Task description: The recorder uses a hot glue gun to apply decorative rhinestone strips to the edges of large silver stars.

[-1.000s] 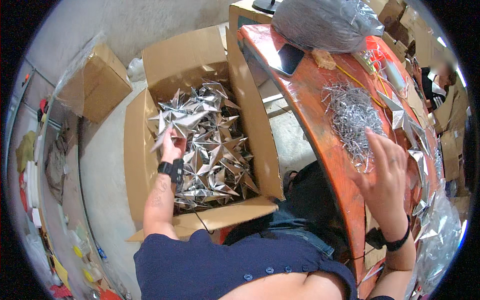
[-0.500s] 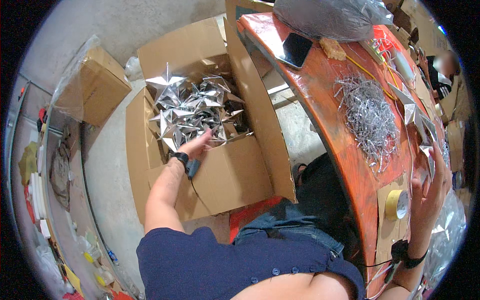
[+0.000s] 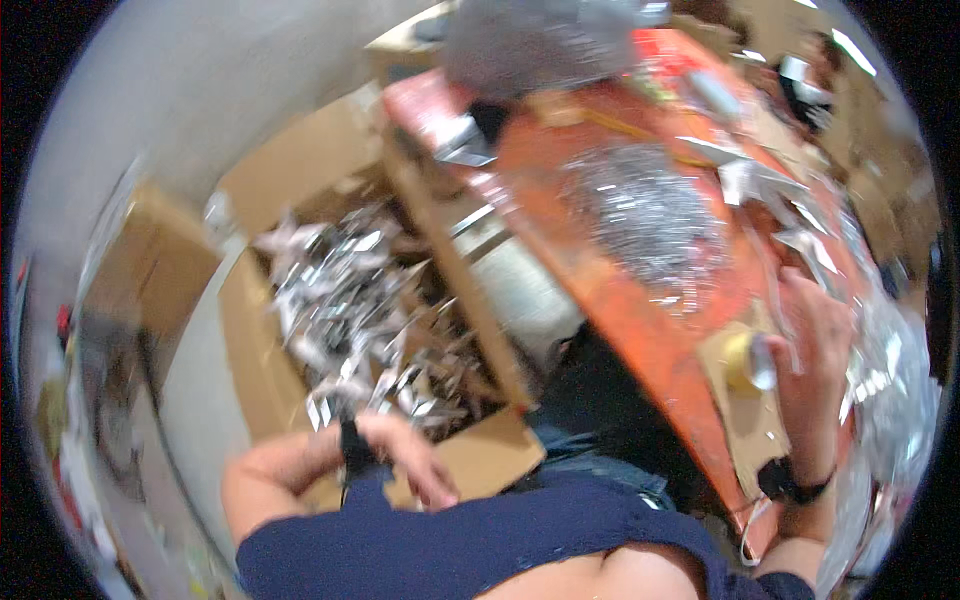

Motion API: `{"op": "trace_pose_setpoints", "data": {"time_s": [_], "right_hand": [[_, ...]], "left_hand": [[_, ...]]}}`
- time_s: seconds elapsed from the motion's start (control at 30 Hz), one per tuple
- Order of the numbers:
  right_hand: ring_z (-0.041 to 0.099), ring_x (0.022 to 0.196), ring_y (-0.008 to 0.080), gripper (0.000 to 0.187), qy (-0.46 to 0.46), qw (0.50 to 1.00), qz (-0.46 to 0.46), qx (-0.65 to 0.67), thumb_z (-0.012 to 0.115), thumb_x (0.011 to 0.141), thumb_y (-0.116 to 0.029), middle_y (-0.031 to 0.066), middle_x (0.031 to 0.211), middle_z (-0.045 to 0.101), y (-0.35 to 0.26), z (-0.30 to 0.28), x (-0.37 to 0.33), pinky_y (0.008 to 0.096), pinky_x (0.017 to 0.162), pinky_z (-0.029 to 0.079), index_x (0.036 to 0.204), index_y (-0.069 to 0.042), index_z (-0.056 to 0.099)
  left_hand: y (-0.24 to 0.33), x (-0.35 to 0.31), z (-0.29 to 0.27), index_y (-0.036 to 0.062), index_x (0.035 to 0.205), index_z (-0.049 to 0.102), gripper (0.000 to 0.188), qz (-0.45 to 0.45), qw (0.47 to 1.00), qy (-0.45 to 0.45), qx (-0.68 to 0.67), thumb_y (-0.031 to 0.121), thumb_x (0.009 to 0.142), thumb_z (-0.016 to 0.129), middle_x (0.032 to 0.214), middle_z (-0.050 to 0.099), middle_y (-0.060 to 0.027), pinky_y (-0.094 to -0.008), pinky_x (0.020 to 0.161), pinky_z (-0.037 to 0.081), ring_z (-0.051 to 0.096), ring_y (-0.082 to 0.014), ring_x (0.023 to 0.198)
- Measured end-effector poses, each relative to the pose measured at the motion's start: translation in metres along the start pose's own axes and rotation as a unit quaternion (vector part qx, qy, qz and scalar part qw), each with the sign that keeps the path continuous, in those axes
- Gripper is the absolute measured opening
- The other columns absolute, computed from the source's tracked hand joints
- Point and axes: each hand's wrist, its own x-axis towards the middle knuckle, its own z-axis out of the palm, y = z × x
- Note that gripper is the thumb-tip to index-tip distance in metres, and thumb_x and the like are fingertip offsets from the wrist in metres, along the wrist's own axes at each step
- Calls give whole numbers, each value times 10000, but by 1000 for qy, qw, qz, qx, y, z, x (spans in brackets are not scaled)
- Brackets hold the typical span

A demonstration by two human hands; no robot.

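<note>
My left hand [image 3: 412, 458] is drawn in close to my body, over the near edge of a cardboard box [image 3: 485, 450]. Its fingers are loosely stretched and hold nothing that I can see. Inside the box lies a heap of silver foil stars [image 3: 345, 290], smeared by motion. My right hand [image 3: 812, 325] rests at the right side of the red table, beside a roll of yellow tape [image 3: 745, 362]. Blur hides how its fingers are placed. Folded silver star pieces [image 3: 770, 195] lie just beyond that hand.
A tangle of silver tinsel wire [image 3: 655, 220] covers the middle of the red table [image 3: 540, 215]. Farther back are a phone [image 3: 468, 145] and a grey plastic bag [image 3: 540, 45]. Another box [image 3: 150, 265] stands at the left. Clear plastic wrap [image 3: 890, 370] is at the right.
My left hand has come back out of the star box toward my body. The view has swung right, shifting the table and boxes leftward. My right hand stays by the star pieces.
</note>
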Motion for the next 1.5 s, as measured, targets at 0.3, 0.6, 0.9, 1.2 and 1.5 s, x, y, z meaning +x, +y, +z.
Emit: {"op": "trace_pose_setpoints", "data": {"time_s": [0.3, 0.6, 0.9, 1.2, 1.5], "right_hand": [[615, 882, 297, 215, 19, 996, 89, 20, 657, 876, -234, 113, 942, 655, 51, -25, -26, 398, 775, 461, 1006, -62, 661], [638, 911, 309, 272, -216, 910, -24, 352, 706, 848, -236, 129, 962, 661, -28, 5, -27, 392, 810, 506, 1062, -75, 663], [557, 1114, 308, 353, -231, 918, 11, 323, 718, 773, -126, 140, 1176, 604, -122, 82, 6, 418, 976, 432, 1113, -66, 647], [500, 1218, 329, 260, -260, 950, -121, 126, 670, 812, -179, 87, 1261, 605, -110, 107, 18, 452, 1008, 419, 1052, -81, 651], [349, 1401, 344, 293, -321, 899, -264, 139, 637, 765, -65, 54, 1468, 443, -48, 131, -9, 495, 1078, 378, 1026, -140, 747]], "left_hand": [[46, 17, -58, -23, 1188, 635, 566, 86, 989, 122, 5, 462, 1024, 395, 1050, 699, -53, -258, 771, 498, 634, -115, 972], [-3, -34, -115, 13, 941, 679, 584, 329, 832, 432, -114, 536, 974, 423, 924, 718, -123, -282, 584, 530, 682, -182, 674], [-231, -183, -240, 21, 1034, 672, 429, 124, 427, 887, -122, 425, 922, 585, 824, 686, -56, -311, 519, 474, 623, -143, 629], [-295, -277, -293, -3, 1001, 689, 371, -18, 238, 967, -86, 334, 846, 669, 953, 710, -179, -366, 831, 500, 674, -296, 924], [-349, -302, -415, 47, 1256, 464, 474, 486, 165, 670, -536, 411, 962, 541, 1232, 555, -146, -425, 847, 525, 598, -270, 914]]}}
